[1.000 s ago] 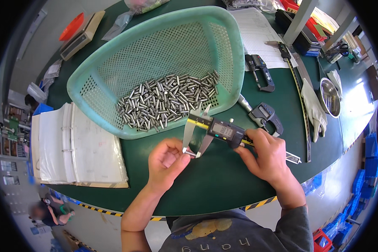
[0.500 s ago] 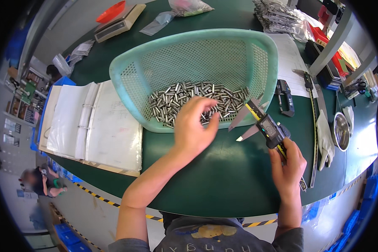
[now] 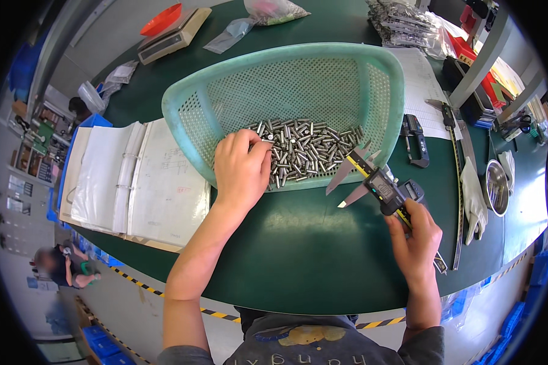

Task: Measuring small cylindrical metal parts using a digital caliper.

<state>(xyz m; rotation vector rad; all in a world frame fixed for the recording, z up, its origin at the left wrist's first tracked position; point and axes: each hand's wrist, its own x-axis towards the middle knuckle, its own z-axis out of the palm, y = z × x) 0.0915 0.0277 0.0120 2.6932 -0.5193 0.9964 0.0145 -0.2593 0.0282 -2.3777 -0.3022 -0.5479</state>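
Note:
A green plastic mesh basket [image 3: 286, 61] holds a heap of short shiny metal pins [image 3: 316, 149]. Over the heap's left side, my left hand [image 3: 242, 170] is closed in a pinch, with what looks like one metal pin [image 3: 268, 140] between thumb and fingertips. To the right, my right hand [image 3: 417, 240] wraps round a digital caliper [image 3: 383, 190]. Its jaws point up and left, spread apart with nothing between them, close to the basket's near right rim.
An open ring binder [image 3: 158, 194] lies left of the basket. On the right are a digital micrometer [image 3: 415, 143], another caliper [image 3: 449, 121], white gloves [image 3: 474, 204] and a metal bowl [image 3: 496, 187]. A scale [image 3: 176, 36] and plastic bags [image 3: 274, 9] stand behind. A person [image 3: 70, 264] sits far left.
My left hand has moved left across the heap, from its middle to its left side, and its fingers have closed. The caliper in my right hand has shifted slightly left.

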